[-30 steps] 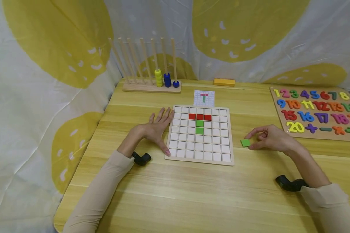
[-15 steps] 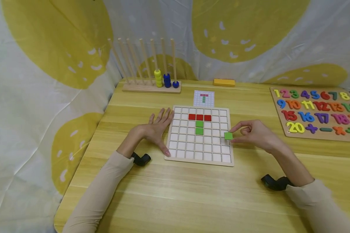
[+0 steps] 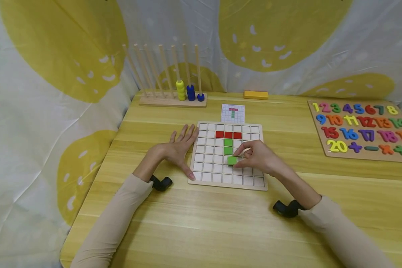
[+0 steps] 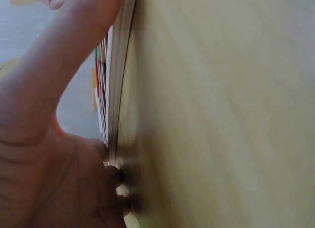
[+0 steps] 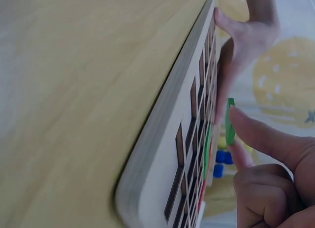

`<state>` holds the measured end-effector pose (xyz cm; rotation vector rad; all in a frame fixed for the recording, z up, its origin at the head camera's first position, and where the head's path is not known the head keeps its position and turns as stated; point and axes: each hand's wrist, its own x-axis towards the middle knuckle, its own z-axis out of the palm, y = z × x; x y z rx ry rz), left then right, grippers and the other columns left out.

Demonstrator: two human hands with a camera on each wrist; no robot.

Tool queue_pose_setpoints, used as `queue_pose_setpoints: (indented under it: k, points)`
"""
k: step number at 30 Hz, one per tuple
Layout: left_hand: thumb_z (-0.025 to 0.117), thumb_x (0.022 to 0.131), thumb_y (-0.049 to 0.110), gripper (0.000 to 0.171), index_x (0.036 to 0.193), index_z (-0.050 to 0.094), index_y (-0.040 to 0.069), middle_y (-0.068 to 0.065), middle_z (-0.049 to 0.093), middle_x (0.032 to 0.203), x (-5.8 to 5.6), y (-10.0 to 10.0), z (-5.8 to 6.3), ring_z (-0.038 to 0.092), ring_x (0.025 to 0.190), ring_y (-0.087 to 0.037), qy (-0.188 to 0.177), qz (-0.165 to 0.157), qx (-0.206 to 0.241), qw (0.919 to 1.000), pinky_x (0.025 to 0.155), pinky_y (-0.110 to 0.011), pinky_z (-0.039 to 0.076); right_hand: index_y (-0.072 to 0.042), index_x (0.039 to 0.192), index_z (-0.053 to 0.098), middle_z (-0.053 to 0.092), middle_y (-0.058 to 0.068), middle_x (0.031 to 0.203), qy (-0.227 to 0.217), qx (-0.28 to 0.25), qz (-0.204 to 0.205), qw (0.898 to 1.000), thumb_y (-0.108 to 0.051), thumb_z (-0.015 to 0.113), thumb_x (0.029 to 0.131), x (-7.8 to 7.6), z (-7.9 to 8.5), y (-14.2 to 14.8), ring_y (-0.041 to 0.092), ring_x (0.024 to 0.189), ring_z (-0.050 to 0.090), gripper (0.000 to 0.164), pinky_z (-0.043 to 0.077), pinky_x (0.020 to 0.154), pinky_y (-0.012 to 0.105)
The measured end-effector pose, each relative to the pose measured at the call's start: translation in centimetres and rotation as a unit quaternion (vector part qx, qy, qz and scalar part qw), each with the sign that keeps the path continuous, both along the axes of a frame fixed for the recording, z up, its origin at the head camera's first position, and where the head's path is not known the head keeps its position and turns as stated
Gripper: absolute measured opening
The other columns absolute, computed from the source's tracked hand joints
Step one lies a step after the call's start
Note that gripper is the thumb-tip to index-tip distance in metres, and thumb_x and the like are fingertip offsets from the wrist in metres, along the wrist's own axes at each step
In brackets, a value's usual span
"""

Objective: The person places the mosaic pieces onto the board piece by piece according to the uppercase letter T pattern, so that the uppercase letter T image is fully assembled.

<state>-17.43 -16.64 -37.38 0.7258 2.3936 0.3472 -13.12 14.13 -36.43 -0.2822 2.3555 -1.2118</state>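
Note:
My right hand (image 3: 258, 158) pinches a green square tile (image 3: 232, 160) between thumb and index finger, over the grid board (image 3: 201, 182). In the right wrist view the tile (image 5: 230, 122) stands a little above the board's surface. Set in the board's cells are a row of red tiles (image 3: 228, 134) and, below its middle, two green tiles (image 3: 227, 146) in a column. With fingers spread, my left hand (image 3: 175, 152) rests along the board's left edge, the thumb at its near corner. The left wrist view shows that palm (image 4: 64, 183) against the board's side (image 4: 120, 75).
Behind the board lies a pattern card (image 3: 232, 113) with a red and green T. A peg abacus (image 3: 172, 101) with yellow and blue beads stands at the back left. An orange block (image 3: 255, 95) sits at the back edge, a number puzzle board (image 3: 355, 128) at the right.
My right hand has carried the green tile leftward from the table right of the board to just below the green column. The left hand stays on the board's edge.

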Motion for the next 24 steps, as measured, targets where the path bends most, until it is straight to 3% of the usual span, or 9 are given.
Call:
queue_pose_setpoints:
  k: [10,18,24]
  points:
    - [0.094,0.064,0.059,0.163,0.161,-0.026,0.009,-0.014,-0.038,0.166,0.0,0.0,-0.1,-0.036,0.154,-0.037,0.002,-0.003,-0.001,1.0000,0.123,-0.066,-0.020,0.000,0.103,0.071,0.027,-0.006,0.056,-0.006,-0.002,-0.014,1.000,-0.007,0.088,0.079,-0.1,-0.4,-1.8,0.011,0.057,0.026,0.031,0.029,0.060,0.027]
    - [0.094,0.064,0.060,0.162,0.161,-0.027,0.010,-0.013,-0.040,0.165,0.0,0.0,0.0,-0.037,0.154,-0.036,-0.001,-0.001,-0.002,1.0000,0.123,-0.065,-0.021,-0.001,0.102,0.071,0.036,-0.005,0.057,0.016,0.029,-0.027,0.999,-0.006,0.087,0.079,-0.1,-0.6,-2.2,0.011,0.055,0.032,0.028,0.030,0.058,0.027]
    - [0.094,0.064,0.060,0.163,0.161,-0.027,0.009,-0.013,-0.040,0.165,0.0,-0.1,-0.1,-0.037,0.153,-0.036,-0.003,-0.002,0.000,1.0000,0.123,-0.066,-0.021,-0.003,0.100,0.072,0.032,-0.006,0.054,0.030,0.033,-0.021,0.999,-0.006,0.087,0.078,-0.3,-0.6,-2.3,0.010,0.053,0.028,0.027,0.030,0.058,0.027]
